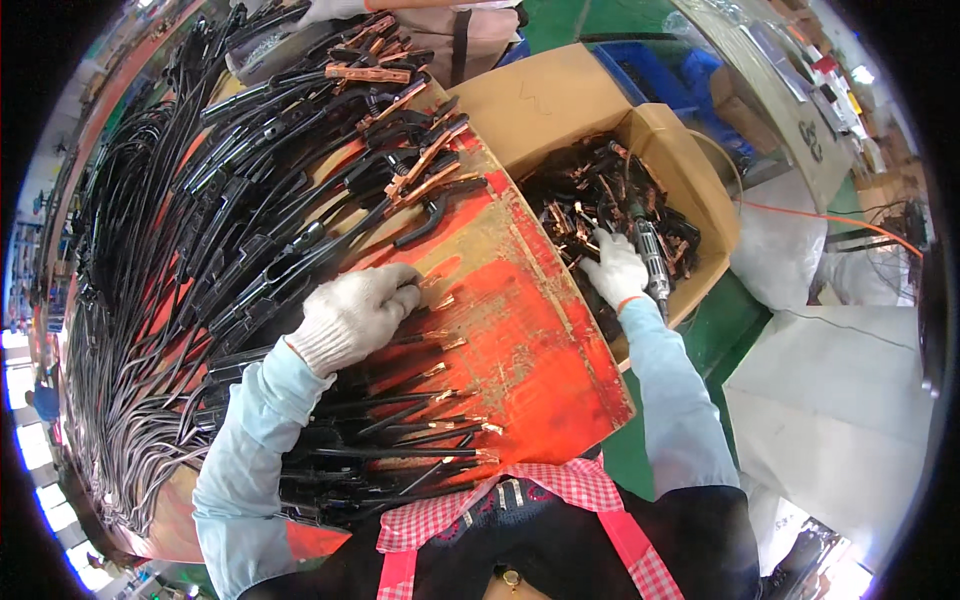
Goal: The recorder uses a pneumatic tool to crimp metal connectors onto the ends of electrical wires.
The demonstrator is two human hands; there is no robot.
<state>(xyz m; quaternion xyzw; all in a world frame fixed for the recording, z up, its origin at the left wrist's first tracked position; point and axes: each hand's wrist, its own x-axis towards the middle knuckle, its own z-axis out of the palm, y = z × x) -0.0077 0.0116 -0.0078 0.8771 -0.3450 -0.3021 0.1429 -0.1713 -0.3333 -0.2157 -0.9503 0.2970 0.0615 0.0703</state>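
My left hand (362, 312), in a white knitted glove, is over the red worktable (520, 345). Its fingers are curled together beside the bare copper-coloured ends (445, 302) of black cables; whatever they pinch is hidden. To the right, my gloved right hand (615, 268) reaches into a cardboard box (690, 155) with its fingers apart, over a heap of black and copper-coloured parts (570, 215). Against this hand's right side hangs a silver-and-dark cylindrical power tool (652, 255). Black-handled clamps with copper-coloured jaws (425, 175) lie in rows on the table's far part.
Bundled black cables (130, 250) trail off the table's left side. Blue bins (650, 75) stand behind the box. An orange hose (840, 217) runs to the right, above white bags (780, 250) and a pale sheet (830, 390). Another person's gloved hand (330, 10) shows at the far edge.
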